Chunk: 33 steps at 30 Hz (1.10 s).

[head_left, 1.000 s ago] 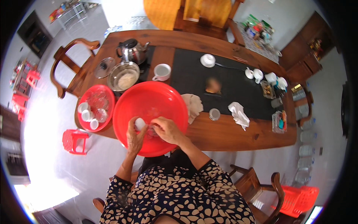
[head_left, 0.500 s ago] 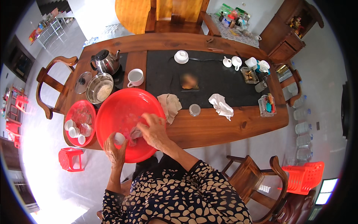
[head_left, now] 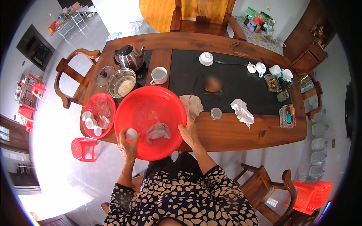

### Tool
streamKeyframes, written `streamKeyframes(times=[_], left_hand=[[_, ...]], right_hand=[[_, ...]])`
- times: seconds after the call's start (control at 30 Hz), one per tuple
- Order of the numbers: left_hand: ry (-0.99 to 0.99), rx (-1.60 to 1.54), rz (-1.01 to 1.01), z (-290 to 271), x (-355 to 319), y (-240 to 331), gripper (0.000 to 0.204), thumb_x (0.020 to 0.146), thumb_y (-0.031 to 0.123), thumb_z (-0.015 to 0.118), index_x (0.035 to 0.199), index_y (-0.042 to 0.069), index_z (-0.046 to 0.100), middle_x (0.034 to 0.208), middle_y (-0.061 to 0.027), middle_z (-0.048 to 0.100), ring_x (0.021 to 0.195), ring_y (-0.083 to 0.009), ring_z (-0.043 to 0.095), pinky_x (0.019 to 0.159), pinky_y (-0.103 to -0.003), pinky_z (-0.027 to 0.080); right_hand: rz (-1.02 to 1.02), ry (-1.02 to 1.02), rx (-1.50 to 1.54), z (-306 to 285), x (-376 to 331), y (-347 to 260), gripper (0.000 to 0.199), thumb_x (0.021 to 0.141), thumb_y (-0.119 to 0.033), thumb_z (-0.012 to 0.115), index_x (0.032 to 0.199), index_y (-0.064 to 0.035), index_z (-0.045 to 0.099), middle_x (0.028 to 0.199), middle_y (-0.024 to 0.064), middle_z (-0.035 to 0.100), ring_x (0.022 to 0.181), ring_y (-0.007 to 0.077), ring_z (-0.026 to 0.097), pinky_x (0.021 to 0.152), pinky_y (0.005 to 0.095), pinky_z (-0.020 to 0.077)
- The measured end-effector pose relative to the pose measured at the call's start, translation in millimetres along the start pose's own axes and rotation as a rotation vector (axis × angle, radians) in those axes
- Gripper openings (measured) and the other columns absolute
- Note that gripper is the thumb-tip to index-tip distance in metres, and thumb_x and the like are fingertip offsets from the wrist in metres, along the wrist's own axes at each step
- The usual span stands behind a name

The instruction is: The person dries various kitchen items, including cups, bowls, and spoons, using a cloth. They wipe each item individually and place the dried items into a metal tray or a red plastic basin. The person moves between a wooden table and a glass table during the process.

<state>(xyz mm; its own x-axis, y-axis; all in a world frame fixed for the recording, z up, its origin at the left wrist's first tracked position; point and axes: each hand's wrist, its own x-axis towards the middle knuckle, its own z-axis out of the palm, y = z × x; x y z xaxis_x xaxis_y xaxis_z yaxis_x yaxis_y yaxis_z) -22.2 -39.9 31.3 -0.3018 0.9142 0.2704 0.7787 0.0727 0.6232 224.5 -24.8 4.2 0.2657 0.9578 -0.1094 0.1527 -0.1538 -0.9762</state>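
Centrally, low in the frame: a large round red plastic basin (head_left: 151, 113) sits at the near edge of a long dark wooden table (head_left: 241, 132).

Left hand (head_left: 127, 145): at the basin's lower-left rim, fingers closed round a small white cup (head_left: 131, 134), mouth of the cup facing up.

Right hand (head_left: 189, 132): at the basin's right rim, fingers laid over the edge and gripping it; no other item in it.

Inside the basin, lower middle: a crumpled wet grey cloth (head_left: 158, 131), lying between the two hands and apart from both.

Left of the basin, just beside it: a smaller round red plastic tray (head_left: 107, 126) carrying several small white cups (head_left: 89, 122) and clear glass ones.

Upper left of the basin: a round steel bowl (head_left: 121, 83) with pale contents, a glass-topped lid (head_left: 104, 76) next to it, and a polished steel kettle (head_left: 130, 57) behind.

Above the basin: a white mug (head_left: 159, 75) with its handle to the left.

Right of the basin, touching its rim: a bunched beige cloth (head_left: 191, 105). Further right: a small round metal lid (head_left: 216, 113) and a crumpled white cloth (head_left: 242, 111) at the edge of a black rectangular mat (head_left: 233, 81).

Far right of the mat: a group of small white cups (head_left: 277, 71).
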Motion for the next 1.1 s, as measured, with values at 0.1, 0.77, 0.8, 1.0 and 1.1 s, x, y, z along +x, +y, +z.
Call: streamKeyframes(times=[0.1, 0.77, 0.8, 1.0, 1.1], left_hand=[[-0.001, -0.034, -0.054, 2, -5, 10, 0.051, 0.062, 0.023, 0.079, 0.104, 0.005, 0.055, 0.097, -0.012, 0.058, 0.09, -0.0283, 0.054, 0.079, -0.039, 0.043], [-0.108, -0.06, 0.229, 33, -38, 61, 0.057, 0.061, 0.032, 0.08, 0.108, 0.01, 0.056, 0.099, -0.0057, 0.061, 0.098, -0.02, 0.057, 0.096, -0.051, 0.024], [-0.129, -0.068, 0.222, 32, -37, 65, 0.056, 0.062, 0.031, 0.079, 0.109, 0.011, 0.055, 0.1, -0.0054, 0.061, 0.1, -0.0199, 0.057, 0.096, -0.052, 0.023], [-0.224, -0.32, 0.206, 0, -25, 76, 0.059, 0.066, 0.023, 0.077, 0.116, 0.008, 0.051, 0.108, -0.0089, 0.058, 0.102, -0.0209, 0.056, 0.097, -0.042, 0.032], [-0.425, -0.719, 0.104, -7, -20, 89, 0.058, 0.066, 0.013, 0.078, 0.117, 0.007, 0.05, 0.113, -0.0083, 0.058, 0.112, -0.0189, 0.051, 0.094, -0.034, 0.041]], right_hand=[[-0.069, 0.014, 0.161, -3, -1, 23, 0.032, 0.078, 0.002, 0.05, 0.109, 0.001, 0.052, 0.096, 0.0093, 0.059, 0.08, 0.0136, 0.056, 0.069, 0.0265, 0.0465], [-0.058, 0.082, -0.098, -96, -17, 19, 0.032, 0.076, -0.005, 0.055, 0.107, 0.003, 0.054, 0.093, 0.0144, 0.06, 0.086, 0.0255, 0.059, 0.077, 0.0352, 0.0461], [-0.108, 0.138, -0.148, -98, -18, 26, 0.032, 0.076, -0.006, 0.057, 0.107, 0.0027, 0.054, 0.096, 0.0146, 0.059, 0.088, 0.0259, 0.058, 0.078, 0.0357, 0.0457], [-0.417, 0.217, -0.451, -79, -26, -43, 0.024, 0.084, -0.012, 0.059, 0.105, -0.0007, 0.057, 0.096, 0.0123, 0.059, 0.087, 0.0214, 0.057, 0.078, 0.0317, 0.0448], [-0.343, -0.153, -0.149, -44, -31, -55, 0.023, 0.093, -0.019, 0.05, 0.107, -0.0033, 0.057, 0.089, 0.0056, 0.059, 0.078, 0.0129, 0.055, 0.068, 0.0251, 0.0448]])
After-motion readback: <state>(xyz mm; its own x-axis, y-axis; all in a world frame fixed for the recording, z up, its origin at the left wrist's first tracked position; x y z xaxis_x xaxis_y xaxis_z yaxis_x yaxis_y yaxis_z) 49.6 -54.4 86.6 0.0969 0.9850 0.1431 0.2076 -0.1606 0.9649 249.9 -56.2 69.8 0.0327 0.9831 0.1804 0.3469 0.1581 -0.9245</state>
